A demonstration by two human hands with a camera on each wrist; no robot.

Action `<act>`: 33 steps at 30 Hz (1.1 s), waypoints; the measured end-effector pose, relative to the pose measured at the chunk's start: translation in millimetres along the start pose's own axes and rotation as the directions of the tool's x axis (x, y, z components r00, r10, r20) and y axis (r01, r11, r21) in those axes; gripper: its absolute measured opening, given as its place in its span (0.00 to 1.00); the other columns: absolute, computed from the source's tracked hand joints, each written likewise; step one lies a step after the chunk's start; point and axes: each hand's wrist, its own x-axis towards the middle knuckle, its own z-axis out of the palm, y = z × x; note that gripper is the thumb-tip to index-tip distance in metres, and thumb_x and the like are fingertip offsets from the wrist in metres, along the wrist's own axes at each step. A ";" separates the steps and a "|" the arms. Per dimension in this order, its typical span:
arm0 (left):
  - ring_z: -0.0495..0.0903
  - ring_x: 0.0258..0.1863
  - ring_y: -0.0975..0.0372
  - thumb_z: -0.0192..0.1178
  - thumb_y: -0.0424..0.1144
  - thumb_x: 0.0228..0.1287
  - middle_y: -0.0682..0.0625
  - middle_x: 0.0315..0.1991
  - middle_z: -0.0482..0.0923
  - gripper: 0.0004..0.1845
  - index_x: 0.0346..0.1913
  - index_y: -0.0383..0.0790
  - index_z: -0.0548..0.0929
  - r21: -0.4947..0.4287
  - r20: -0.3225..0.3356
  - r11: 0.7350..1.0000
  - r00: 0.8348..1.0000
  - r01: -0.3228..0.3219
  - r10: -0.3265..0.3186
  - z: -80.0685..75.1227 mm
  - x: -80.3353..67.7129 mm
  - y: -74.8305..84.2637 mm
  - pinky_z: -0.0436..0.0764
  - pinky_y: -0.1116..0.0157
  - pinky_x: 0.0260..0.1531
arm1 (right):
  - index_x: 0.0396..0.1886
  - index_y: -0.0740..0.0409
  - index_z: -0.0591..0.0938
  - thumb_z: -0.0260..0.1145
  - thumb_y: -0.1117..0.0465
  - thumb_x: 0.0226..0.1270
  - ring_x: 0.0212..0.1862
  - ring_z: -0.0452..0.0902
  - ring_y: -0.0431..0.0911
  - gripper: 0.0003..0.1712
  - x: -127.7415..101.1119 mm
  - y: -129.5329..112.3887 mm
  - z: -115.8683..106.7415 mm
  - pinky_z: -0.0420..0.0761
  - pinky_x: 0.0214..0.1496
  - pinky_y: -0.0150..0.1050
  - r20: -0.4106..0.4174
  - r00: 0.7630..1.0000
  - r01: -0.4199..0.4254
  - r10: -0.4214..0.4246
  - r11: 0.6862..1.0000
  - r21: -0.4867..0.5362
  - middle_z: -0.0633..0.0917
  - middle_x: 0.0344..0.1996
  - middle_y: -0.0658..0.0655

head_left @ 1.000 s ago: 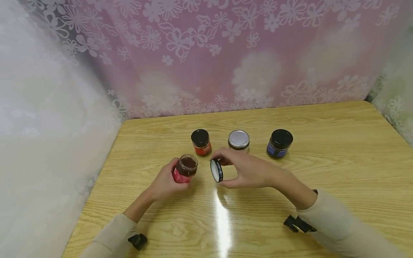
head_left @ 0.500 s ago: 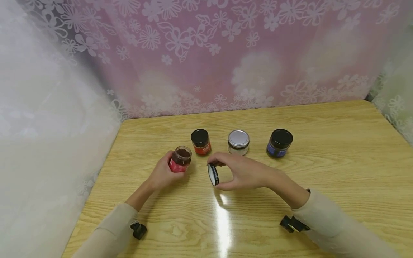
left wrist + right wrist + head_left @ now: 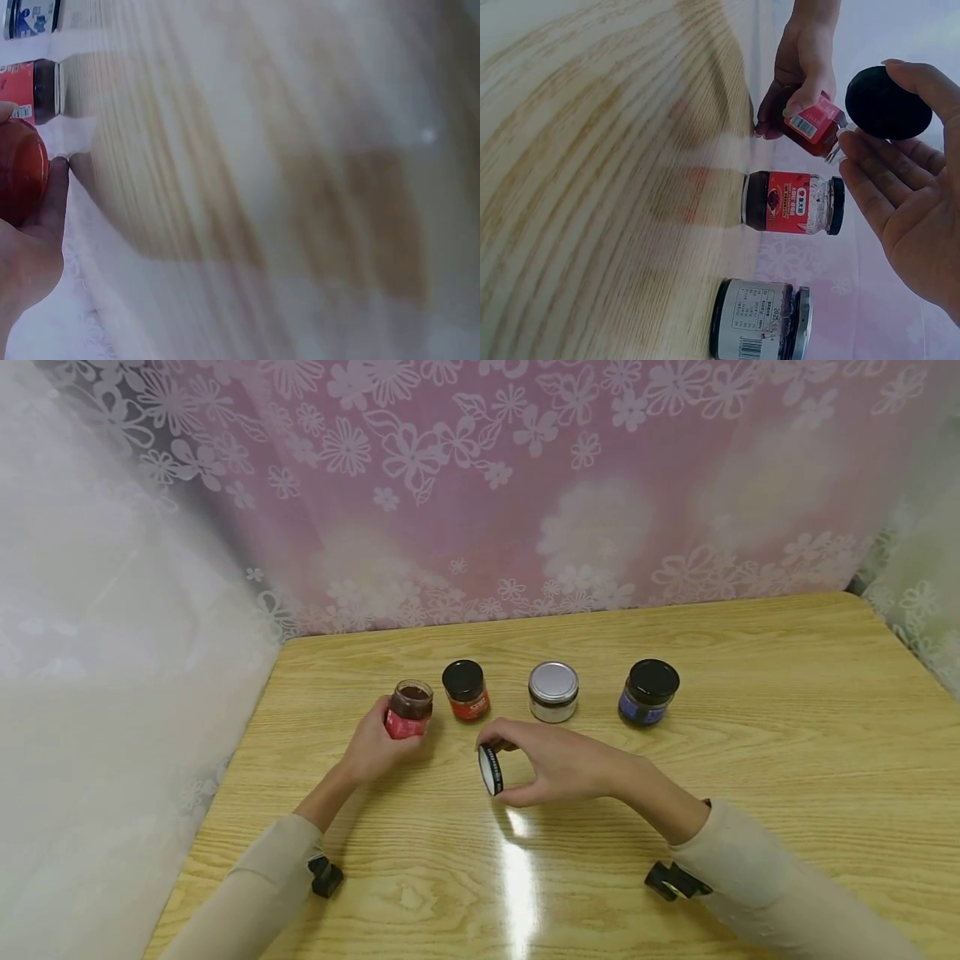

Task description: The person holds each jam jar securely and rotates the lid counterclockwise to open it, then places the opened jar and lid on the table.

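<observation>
My left hand [image 3: 375,745] grips a small open jar with a red label [image 3: 408,711], holding it at the left end of a row of jars on the wooden table [image 3: 750,735]. In the right wrist view that open jar [image 3: 814,124] is tilted in the left hand [image 3: 799,71]. My right hand [image 3: 558,762] pinches its black lid [image 3: 490,769] on edge, white inside facing left, just above the table. The lid [image 3: 887,102] sits between thumb and fingers of the right hand [image 3: 915,195]. The left wrist view shows the jar's red base [image 3: 21,171] against my palm.
Three closed jars stand in a row behind the hands: a black-lidded red-labelled jar [image 3: 465,690], a silver-lidded jar [image 3: 553,691] and a black-lidded blue-labelled jar [image 3: 649,691]. Flowered curtains hang behind and at both sides. The table's left edge lies near my left forearm.
My left hand has carried the open jar back and to the left, beside the red-labelled jar. My right hand with the lid has drifted slightly left and toward me.
</observation>
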 end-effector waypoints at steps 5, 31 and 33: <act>0.75 0.47 0.52 0.71 0.37 0.51 0.40 0.49 0.74 0.34 0.59 0.32 0.67 0.004 -0.020 1.000 1.000 0.006 -0.006 -1.0 4.0 -1.2 0.75 0.54 0.48 | 0.59 0.49 0.69 0.72 0.53 0.58 0.58 0.70 0.37 0.31 1.4 0.0 1.2 0.67 0.62 0.35 0.004 1.000 0.000 0.000 1.000 -0.005 0.76 0.51 0.44; 0.75 0.49 0.49 0.71 0.45 0.52 0.38 0.51 0.75 0.37 0.60 0.34 0.64 0.142 0.020 0.989 0.999 0.034 -0.037 1.3 17.6 -1.5 0.75 0.51 0.49 | 0.59 0.49 0.69 0.72 0.50 0.58 0.58 0.71 0.37 0.32 4.1 2.1 3.3 0.68 0.61 0.35 0.010 1.000 -0.019 0.019 1.000 -0.009 0.76 0.51 0.43; 0.76 0.49 0.49 0.71 0.45 0.52 0.38 0.51 0.75 0.37 0.60 0.34 0.64 0.146 0.024 0.989 0.999 0.026 -0.030 2.0 18.2 -1.4 0.74 0.51 0.49 | 0.59 0.49 0.69 0.72 0.50 0.58 0.58 0.71 0.37 0.32 4.1 2.3 3.4 0.67 0.61 0.35 0.010 1.000 -0.021 0.021 1.000 -0.013 0.76 0.51 0.43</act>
